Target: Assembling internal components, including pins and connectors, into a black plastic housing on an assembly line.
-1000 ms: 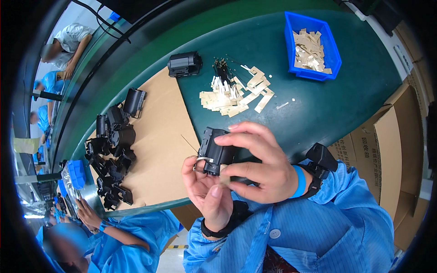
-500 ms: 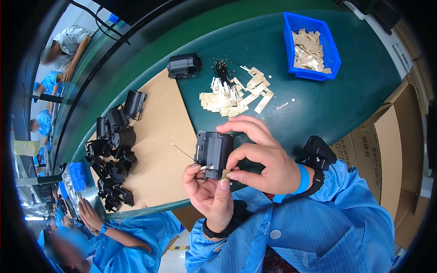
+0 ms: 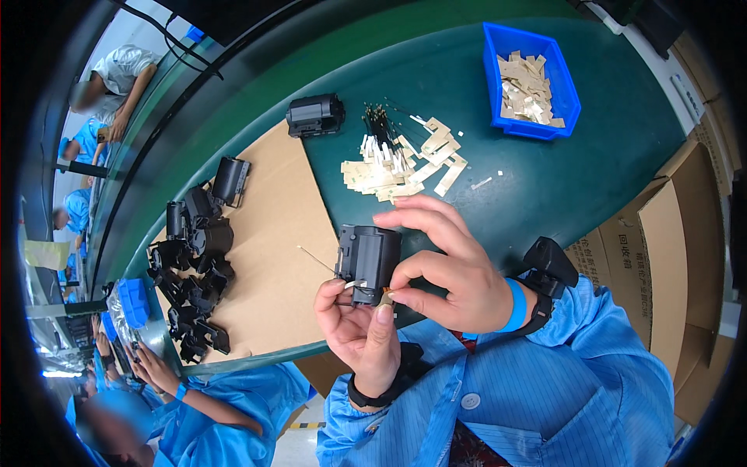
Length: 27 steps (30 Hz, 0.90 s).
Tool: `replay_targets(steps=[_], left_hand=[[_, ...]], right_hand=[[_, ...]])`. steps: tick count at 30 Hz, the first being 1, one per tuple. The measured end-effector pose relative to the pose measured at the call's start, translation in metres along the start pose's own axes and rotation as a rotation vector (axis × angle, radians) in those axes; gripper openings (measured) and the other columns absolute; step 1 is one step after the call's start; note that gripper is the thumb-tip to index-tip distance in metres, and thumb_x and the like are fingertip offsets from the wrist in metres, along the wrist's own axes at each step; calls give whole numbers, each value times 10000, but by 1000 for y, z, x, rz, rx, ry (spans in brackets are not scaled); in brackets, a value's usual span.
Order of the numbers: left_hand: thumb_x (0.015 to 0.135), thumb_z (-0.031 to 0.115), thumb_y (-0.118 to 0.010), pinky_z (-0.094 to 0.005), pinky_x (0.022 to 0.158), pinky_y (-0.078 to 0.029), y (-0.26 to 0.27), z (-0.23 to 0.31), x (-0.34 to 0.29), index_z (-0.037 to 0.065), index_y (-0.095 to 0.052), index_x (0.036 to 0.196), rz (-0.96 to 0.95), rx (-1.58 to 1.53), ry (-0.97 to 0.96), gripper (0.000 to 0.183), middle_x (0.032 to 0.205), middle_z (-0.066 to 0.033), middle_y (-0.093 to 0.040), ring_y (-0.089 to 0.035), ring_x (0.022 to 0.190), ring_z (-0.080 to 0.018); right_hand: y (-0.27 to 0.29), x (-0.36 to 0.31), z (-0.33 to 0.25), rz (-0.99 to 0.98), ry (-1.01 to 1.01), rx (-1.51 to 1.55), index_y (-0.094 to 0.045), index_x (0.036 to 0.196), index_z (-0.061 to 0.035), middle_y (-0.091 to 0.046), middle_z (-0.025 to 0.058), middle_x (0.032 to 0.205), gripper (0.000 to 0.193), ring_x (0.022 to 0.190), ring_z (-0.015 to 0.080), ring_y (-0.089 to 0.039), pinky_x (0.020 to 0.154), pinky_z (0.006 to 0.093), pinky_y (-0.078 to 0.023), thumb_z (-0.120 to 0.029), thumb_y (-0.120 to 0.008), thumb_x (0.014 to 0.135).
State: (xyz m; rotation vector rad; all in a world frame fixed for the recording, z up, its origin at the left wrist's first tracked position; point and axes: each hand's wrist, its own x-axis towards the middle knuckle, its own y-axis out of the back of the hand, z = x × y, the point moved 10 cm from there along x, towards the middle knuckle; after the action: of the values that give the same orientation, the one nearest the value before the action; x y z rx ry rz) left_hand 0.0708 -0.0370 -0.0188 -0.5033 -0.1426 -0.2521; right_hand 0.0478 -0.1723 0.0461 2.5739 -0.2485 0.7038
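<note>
There are the person's two hands (image 3: 459, 294), one held black housing (image 3: 373, 257) and one cardboard mat (image 3: 272, 233).

Mid-frame I see a black housing (image 3: 372, 255), its lower end held by the left hand (image 3: 354, 331); the right hand (image 3: 459, 284) pinches a small tan piece (image 3: 386, 299) there. Some black parts (image 3: 212, 237) crowd the left; a blue bin (image 3: 537, 129) sits upper right.

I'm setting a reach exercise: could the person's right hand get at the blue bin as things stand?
Probably yes: on the green tabletop, only small white scraps lie between the right hand and the blue bin, though that hand is occupied at the black housing.
</note>
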Motion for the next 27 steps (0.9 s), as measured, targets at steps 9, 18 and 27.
replay_targets(steps=[9,18,27], left_hand=[[766,2,-581,-392,828,-504,-4,1,4,34,-289,1289,22,-128,80,601,1157,-97,-461,-517,1054,-239],[767,25,-608,-355,797,-529,-20,9,3,34,-298,1287,-35,-158,127,605,1124,-95,-469,-528,1048,-223],[749,10,-594,-394,818,-517,-29,3,6,46,-291,1277,-48,-253,172,611,1169,-114,-463,-519,1060,-248]], right_hand=[[94,23,-1,271,15,-271,-561,772,-27,-564,132,980,70,891,261,-563,786,324,-445,-31,-625,745],[205,22,58,517,-128,-900,-632,758,-23,-625,105,727,47,679,270,-595,656,339,-457,-64,-619,739],[58,12,-5,42,123,-205,-585,817,-61,-568,67,836,284,793,249,-524,705,341,-404,-161,-744,604]])
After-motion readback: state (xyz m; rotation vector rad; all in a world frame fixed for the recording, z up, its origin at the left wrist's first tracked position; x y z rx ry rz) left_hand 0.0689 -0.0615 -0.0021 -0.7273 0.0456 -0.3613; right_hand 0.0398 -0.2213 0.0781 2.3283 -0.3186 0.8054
